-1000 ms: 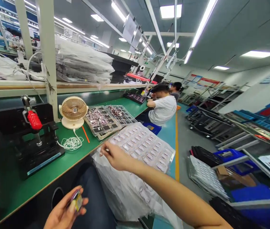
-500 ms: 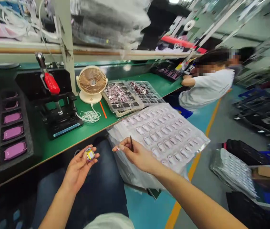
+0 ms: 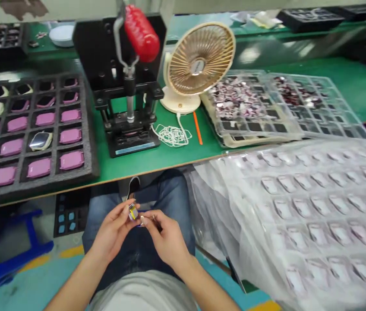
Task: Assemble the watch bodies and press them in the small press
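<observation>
Head view: right hand [image 3: 167, 239] now just beside left hand [image 3: 115, 226], earlier well apart. Left hand pinches a small, glossy, boxy gadget [image 3: 133, 212]; right hand's grip: cannot tell.

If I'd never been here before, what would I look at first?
Probably the bright red handle on the black press near the bench's middle. Just right of it is a round cream fan, and left is a dark tray of pinkish-purple pieces. Down in front, the left hand holds a small yellow-marked part beside the right hand.
</observation>
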Tool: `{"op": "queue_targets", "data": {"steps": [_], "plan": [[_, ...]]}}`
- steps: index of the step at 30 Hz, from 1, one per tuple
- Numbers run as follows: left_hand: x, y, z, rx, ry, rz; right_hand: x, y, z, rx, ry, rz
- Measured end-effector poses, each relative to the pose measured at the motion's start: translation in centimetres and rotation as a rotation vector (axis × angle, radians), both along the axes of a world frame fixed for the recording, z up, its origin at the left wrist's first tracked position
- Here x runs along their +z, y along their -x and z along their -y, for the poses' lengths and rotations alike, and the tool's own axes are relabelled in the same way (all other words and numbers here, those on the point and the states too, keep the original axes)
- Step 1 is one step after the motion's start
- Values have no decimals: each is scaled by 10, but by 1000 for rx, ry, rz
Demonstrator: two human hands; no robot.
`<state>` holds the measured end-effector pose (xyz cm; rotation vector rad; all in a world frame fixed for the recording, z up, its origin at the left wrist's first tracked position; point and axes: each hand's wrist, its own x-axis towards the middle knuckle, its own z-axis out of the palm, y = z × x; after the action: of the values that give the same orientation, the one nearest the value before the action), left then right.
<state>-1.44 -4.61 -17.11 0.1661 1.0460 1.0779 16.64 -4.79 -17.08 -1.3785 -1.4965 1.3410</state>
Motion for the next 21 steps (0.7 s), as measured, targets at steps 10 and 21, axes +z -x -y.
{"op": "queue_targets", "data": {"steps": [10,21], "plan": [[-17,5,11,245,29,7,-5,18,-20,205,-99,127],[-30,5,13,266,32,-104,-9,21,-33,563,-571,498]]}}
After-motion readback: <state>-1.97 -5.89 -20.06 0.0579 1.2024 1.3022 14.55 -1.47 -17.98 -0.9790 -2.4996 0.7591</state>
